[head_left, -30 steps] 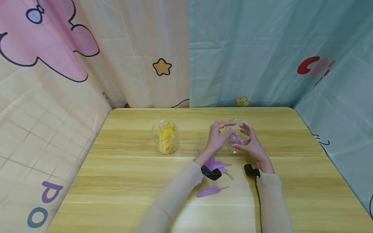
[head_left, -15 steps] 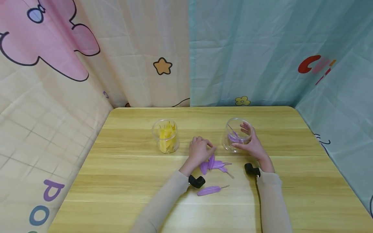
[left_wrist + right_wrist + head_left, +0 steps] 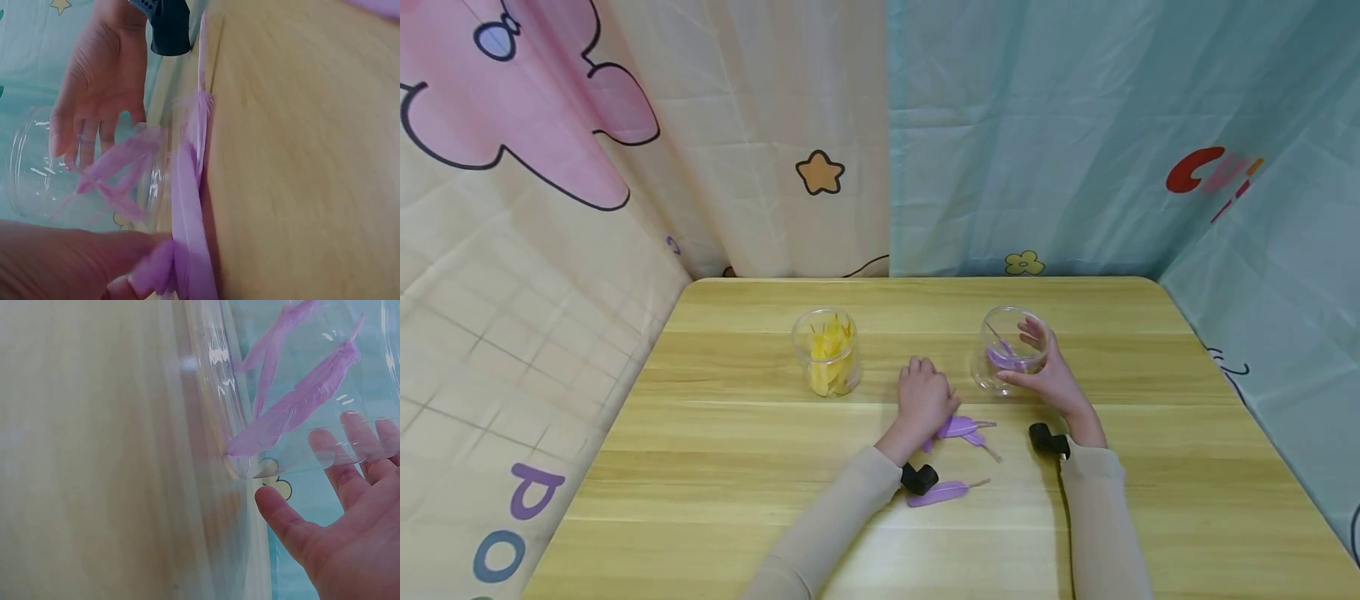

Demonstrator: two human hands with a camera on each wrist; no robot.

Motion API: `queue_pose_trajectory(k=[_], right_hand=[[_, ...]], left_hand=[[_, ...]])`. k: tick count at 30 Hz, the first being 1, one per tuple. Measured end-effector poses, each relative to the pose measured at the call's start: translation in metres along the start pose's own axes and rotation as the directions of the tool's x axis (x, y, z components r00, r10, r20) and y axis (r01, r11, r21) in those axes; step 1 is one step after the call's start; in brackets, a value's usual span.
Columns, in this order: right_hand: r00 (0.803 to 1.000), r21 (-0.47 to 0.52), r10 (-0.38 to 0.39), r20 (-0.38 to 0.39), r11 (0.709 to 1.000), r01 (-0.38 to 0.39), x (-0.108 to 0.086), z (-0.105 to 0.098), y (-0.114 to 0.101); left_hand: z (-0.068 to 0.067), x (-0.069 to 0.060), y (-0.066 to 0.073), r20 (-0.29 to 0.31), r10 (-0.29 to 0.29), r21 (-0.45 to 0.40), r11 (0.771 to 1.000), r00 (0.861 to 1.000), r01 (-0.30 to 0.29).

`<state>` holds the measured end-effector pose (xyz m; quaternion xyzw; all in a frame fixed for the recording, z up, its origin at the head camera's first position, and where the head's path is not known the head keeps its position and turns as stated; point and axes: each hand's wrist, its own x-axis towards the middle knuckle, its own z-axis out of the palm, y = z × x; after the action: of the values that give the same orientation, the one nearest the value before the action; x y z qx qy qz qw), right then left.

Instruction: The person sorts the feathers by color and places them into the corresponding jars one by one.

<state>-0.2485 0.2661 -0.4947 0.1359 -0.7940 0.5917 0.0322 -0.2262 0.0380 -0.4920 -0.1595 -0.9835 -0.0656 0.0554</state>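
My left hand (image 3: 922,404) is low over a small pile of purple feathers (image 3: 958,427) on the table. In the left wrist view its thumb and finger pinch a purple feather (image 3: 155,270); other feathers lie right beside it. My right hand (image 3: 1054,377) is round the right side of a clear jar (image 3: 987,377), thumb in front and fingers behind. The jar stands upright with a few purple feathers (image 3: 294,412) inside. One separate purple feather (image 3: 938,493) lies nearer to me, by the left wrist. My left hand covers part of the pile.
A second clear jar (image 3: 801,360) stands to the left, holding several yellow feathers (image 3: 829,354). The wooden table (image 3: 715,483) ends at a printed curtain (image 3: 842,225) behind, with curtains along both sides. Black cameras (image 3: 1048,439) sit on both wrists.
My left hand has come from the right jar's mouth down to the pile and now pinches a feather there. The right hand stays at its jar.
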Motion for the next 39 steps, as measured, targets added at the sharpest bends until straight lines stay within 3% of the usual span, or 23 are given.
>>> queue_pose_trajectory(k=[6, 11, 16, 22, 25, 27, 29, 32, 35, 39], right_hand=[[1.0, -0.008, 0.007, -0.005, 1.0, -0.007, 0.0, 0.0, -0.001], [1.0, -0.015, 0.001, -0.008, 1.0, -0.001, 0.0, 0.0, 0.001], [1.0, -0.019, -0.003, -0.007, 1.0, 0.003, -0.001, 0.0, 0.003], [1.0, -0.009, 0.003, 0.01, 1.0, -0.003, -0.006, 0.003, -0.023], [1.0, -0.007, 0.01, 0.015, 1.0, -0.009, -0.008, 0.004, -0.035], [1.0, -0.009, 0.011, 0.015, 1.0, -0.011, -0.009, 0.004, -0.036], [1.0, -0.007, 0.008, 0.017, 1.0, -0.008, -0.008, 0.004, -0.036], [1.0, -0.003, 0.004, 0.017, 1.0, -0.004, -0.008, 0.003, -0.035], [1.0, 0.003, 0.008, 0.019, 1.0, -0.008, -0.007, 0.003, -0.033], [1.0, 0.009, 0.014, 0.026, 1.0, -0.014, -0.007, 0.003, -0.032]], left_hand=[[-0.003, 0.0, 0.005, 0.037, 0.021, 0.096, 0.995, 0.999, -0.024], [-0.004, -0.001, 0.009, 0.096, 0.067, 0.187, 0.979, 0.993, -0.084], [-0.005, -0.002, 0.009, 0.121, 0.099, 0.213, 0.969, 0.988, -0.123], [-0.009, -0.003, 0.005, 0.115, 0.094, 0.106, 0.989, 0.989, -0.106], [-0.015, -0.002, 0.001, 0.072, 0.111, -0.025, 0.994, 0.991, -0.109], [-0.022, -0.001, -0.001, 0.053, 0.121, -0.144, 0.983, 0.991, -0.113], [-0.029, 0.001, -0.002, 0.045, 0.127, -0.289, 0.951, 0.991, -0.109], [-0.04, 0.007, -0.002, 0.046, 0.132, -0.48, 0.872, 0.99, -0.094], [-0.05, 0.016, 0.002, 0.012, 0.138, -0.628, 0.772, 0.99, -0.1], [-0.065, 0.03, 0.009, -0.083, 0.134, -0.759, 0.633, 0.987, -0.15]])
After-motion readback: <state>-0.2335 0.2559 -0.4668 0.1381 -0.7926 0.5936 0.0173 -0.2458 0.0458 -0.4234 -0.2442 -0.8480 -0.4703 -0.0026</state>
